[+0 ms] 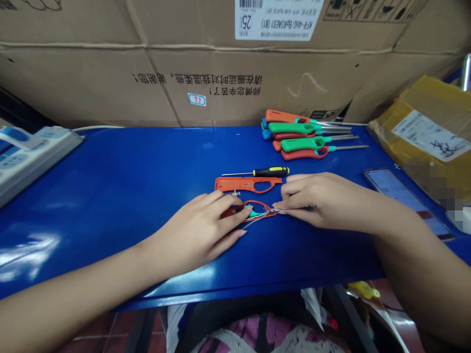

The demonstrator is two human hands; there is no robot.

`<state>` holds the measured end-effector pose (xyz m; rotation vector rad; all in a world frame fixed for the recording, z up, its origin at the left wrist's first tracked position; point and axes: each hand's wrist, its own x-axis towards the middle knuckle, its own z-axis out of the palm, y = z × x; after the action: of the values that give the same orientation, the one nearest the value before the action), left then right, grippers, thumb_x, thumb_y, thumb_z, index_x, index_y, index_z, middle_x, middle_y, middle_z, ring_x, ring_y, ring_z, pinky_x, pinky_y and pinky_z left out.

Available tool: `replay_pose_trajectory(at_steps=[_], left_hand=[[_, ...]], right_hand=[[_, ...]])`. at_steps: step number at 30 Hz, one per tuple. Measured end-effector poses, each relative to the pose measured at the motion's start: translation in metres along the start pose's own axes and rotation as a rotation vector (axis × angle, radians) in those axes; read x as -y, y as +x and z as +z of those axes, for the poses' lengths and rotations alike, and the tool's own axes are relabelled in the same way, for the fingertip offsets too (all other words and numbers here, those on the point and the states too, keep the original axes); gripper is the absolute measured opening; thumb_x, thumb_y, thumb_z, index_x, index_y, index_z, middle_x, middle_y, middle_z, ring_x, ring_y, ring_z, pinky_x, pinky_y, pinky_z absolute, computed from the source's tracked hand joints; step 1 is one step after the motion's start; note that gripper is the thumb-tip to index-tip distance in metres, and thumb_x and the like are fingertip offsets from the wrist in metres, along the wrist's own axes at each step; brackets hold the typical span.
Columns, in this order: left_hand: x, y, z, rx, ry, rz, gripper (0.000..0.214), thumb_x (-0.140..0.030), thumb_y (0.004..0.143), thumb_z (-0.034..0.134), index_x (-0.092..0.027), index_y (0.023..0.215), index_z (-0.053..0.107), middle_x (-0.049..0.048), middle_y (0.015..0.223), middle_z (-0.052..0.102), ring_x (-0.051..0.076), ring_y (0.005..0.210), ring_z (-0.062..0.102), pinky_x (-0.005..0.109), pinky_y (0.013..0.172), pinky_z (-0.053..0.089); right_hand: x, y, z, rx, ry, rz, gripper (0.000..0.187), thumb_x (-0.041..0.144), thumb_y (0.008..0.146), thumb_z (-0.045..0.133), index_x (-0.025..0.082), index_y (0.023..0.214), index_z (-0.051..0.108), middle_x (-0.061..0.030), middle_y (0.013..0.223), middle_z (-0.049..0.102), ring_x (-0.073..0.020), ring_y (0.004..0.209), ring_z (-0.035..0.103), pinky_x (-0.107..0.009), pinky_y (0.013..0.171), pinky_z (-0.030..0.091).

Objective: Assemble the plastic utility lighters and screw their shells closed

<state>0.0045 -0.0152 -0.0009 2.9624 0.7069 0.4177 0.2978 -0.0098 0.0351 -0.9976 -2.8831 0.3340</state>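
Note:
My left hand (pixel 211 220) is closed on the rear part of an orange-red lighter housing half (pixel 262 202) lying on the blue table. One of its fingertips touches a green trigger (pixel 253 212) set in the housing. Thin pale wire or tubing (pixel 259 218) runs along the housing to its front end. There, my right hand (pixel 311 198) pinches a small metal piece (pixel 274 211). Behind lies another orange housing half (pixel 239 184), its inner side up. A small clear part (pixel 235 193) shows beside my left fingers. My left palm hides the housing's rear.
A black and yellow screwdriver (pixel 272 171) lies behind the housing halves. Several gas lighters (pixel 298 144) are piled farther back. A phone (pixel 405 198) and a taped parcel (pixel 412 127) are right, a power strip (pixel 33 152) left. A large cardboard box (pixel 110 83) stands along the back.

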Motion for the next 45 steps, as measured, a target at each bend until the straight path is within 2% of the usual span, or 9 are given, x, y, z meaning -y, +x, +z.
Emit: replay_pose_trajectory(at_steps=[6, 13, 18, 23, 28, 31, 35, 38, 45], left_hand=[[0.0, 0.0, 0.0, 0.002, 0.007, 0.0, 0.035, -0.034, 0.106, 0.049, -0.019, 0.132, 0.067, 0.0135, 0.121, 0.067, 0.029, 0.109, 0.065, 0.047, 0.089, 0.06], [-0.001, 0.0, 0.002, -0.012, 0.041, 0.005, 0.034, -0.033, 0.106, 0.049, -0.018, 0.13, 0.069, 0.0136, 0.118, 0.069, 0.028, 0.108, 0.065, 0.045, 0.09, 0.06], [0.0, 0.0, 0.001, 0.011, 0.033, -0.004, 0.036, -0.034, 0.106, 0.049, -0.019, 0.133, 0.066, 0.0136, 0.122, 0.068, 0.029, 0.11, 0.065, 0.047, 0.089, 0.06], [0.0, -0.001, 0.0, 0.022, 0.023, -0.007, 0.036, -0.034, 0.105, 0.049, -0.019, 0.133, 0.066, 0.013, 0.124, 0.067, 0.029, 0.11, 0.064, 0.047, 0.089, 0.06], [0.0, -0.001, 0.0, 0.025, 0.025, -0.006, 0.037, -0.034, 0.105, 0.049, -0.019, 0.136, 0.064, 0.013, 0.125, 0.066, 0.03, 0.111, 0.063, 0.048, 0.089, 0.06], [-0.001, -0.001, 0.001, 0.033, 0.025, -0.01, 0.037, -0.034, 0.105, 0.049, -0.02, 0.136, 0.064, 0.0128, 0.125, 0.066, 0.03, 0.11, 0.063, 0.049, 0.089, 0.06], [-0.001, -0.001, 0.002, 0.038, 0.022, -0.013, 0.038, -0.034, 0.106, 0.047, -0.019, 0.136, 0.064, 0.013, 0.125, 0.066, 0.031, 0.112, 0.063, 0.05, 0.09, 0.06], [-0.001, 0.0, 0.002, 0.03, 0.007, -0.009, 0.037, -0.033, 0.106, 0.047, -0.019, 0.134, 0.065, 0.0134, 0.124, 0.066, 0.031, 0.112, 0.063, 0.049, 0.092, 0.059], [0.004, -0.001, 0.002, 0.038, -0.008, 0.018, 0.038, -0.025, 0.106, 0.044, -0.018, 0.138, 0.062, 0.0137, 0.127, 0.065, 0.03, 0.112, 0.063, 0.049, 0.092, 0.06]], right_hand=[[-0.001, -0.001, 0.0, 0.009, -0.055, 0.016, 0.021, 0.016, 0.096, 0.059, 0.02, 0.082, 0.074, -0.0017, 0.078, 0.065, -0.0164, 0.077, 0.058, -0.029, 0.064, 0.036], [0.002, 0.003, 0.0, 0.003, -0.035, -0.006, 0.024, 0.013, 0.097, 0.056, 0.021, 0.084, 0.075, -0.0025, 0.083, 0.066, -0.0165, 0.079, 0.059, -0.029, 0.065, 0.037], [0.004, 0.0, -0.002, 0.037, 0.004, 0.036, 0.023, 0.012, 0.096, 0.057, 0.022, 0.089, 0.077, -0.0022, 0.089, 0.069, -0.0163, 0.083, 0.063, -0.028, 0.068, 0.04], [0.008, 0.0, -0.004, 0.037, 0.084, 0.113, 0.021, 0.022, 0.098, 0.058, 0.024, 0.092, 0.077, -0.001, 0.094, 0.071, -0.0158, 0.08, 0.065, -0.029, 0.068, 0.041], [0.004, 0.007, 0.004, -0.047, 0.211, 0.155, 0.015, 0.028, 0.098, 0.064, 0.022, 0.099, 0.077, -0.0028, 0.101, 0.074, -0.0175, 0.09, 0.068, -0.029, 0.075, 0.046], [0.0, 0.013, 0.01, -0.072, 0.275, 0.178, 0.013, 0.03, 0.094, 0.071, 0.019, 0.097, 0.077, -0.0039, 0.096, 0.074, -0.0163, 0.083, 0.066, -0.027, 0.072, 0.046], [-0.002, 0.018, 0.015, -0.071, 0.391, 0.236, 0.01, 0.023, 0.091, 0.073, 0.017, 0.084, 0.075, -0.0019, 0.083, 0.072, -0.0132, 0.072, 0.063, -0.025, 0.066, 0.044], [-0.002, 0.02, 0.018, -0.061, 0.395, 0.301, 0.011, 0.02, 0.089, 0.073, 0.017, 0.079, 0.073, -0.0008, 0.075, 0.07, -0.0127, 0.066, 0.06, -0.025, 0.061, 0.041], [0.002, 0.017, 0.017, -0.117, 0.328, 0.161, 0.004, 0.019, 0.092, 0.068, 0.018, 0.092, 0.071, -0.0017, 0.089, 0.068, -0.0114, 0.07, 0.055, -0.024, 0.063, 0.041]])
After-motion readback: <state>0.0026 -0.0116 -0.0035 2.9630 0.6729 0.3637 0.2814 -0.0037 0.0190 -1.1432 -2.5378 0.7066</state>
